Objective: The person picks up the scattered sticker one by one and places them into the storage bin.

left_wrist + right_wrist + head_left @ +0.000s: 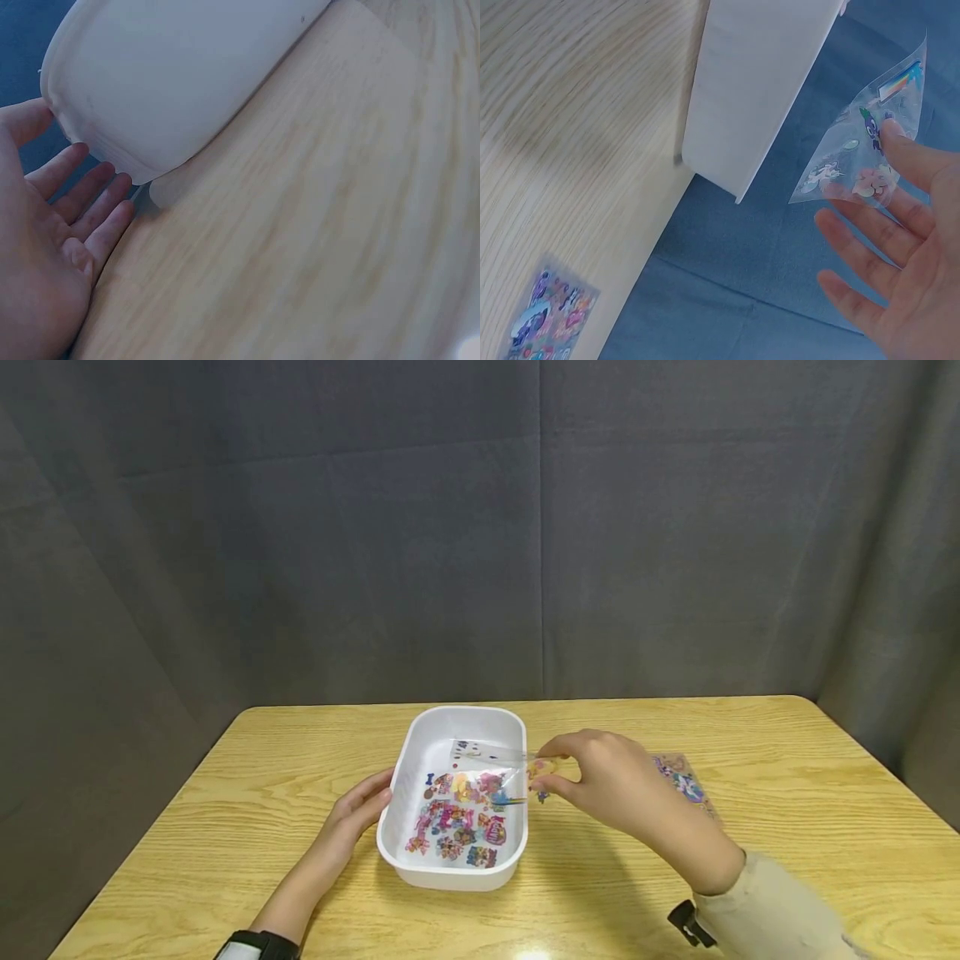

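Observation:
A white rectangular plastic tray (461, 878) stands on the table, with a clear sheet of colourful cartoon stickers (452, 817) lying inside. At its left side, my left hand (352, 814) touches the outer wall with mostly straight fingers (105, 214). Over the tray's right rim, my right hand (611, 777) pinches a clear sticker sheet (871, 127) between thumb and fingers. That sheet is bent, and it bears a rainbow and small cartoon figures. In the head view, part of it overlaps the tray's inside.
Another colourful sticker sheet (684, 783) lies on the wood-grain table (300, 752), right of the tray and partly hidden behind my right forearm. A grey curtain (420, 568) hangs behind the table's far edge.

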A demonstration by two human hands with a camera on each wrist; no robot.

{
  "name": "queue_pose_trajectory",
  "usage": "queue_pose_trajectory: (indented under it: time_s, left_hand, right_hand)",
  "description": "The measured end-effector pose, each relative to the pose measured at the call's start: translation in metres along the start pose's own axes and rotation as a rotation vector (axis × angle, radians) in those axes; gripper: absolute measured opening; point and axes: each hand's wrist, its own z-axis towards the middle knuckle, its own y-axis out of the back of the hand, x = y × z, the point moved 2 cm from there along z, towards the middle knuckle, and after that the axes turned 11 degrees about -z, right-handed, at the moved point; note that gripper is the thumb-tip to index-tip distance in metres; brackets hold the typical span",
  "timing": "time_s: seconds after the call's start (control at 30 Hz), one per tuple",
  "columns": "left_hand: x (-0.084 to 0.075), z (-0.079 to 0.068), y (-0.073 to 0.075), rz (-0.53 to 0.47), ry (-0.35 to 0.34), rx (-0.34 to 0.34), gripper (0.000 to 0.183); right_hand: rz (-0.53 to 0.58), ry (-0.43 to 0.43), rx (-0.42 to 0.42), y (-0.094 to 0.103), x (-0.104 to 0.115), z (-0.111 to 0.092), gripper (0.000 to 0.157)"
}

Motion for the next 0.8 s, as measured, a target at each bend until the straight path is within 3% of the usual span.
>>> queue_pose_trajectory:
  time_s: [0.8]
  left_hand:
    - [0.0, -0.001, 0.001, 0.005, 0.002, 0.01, 0.052]
  right_hand:
    - [-0.01, 0.063, 0.018, -0.017, 0.023, 0.006, 0.029]
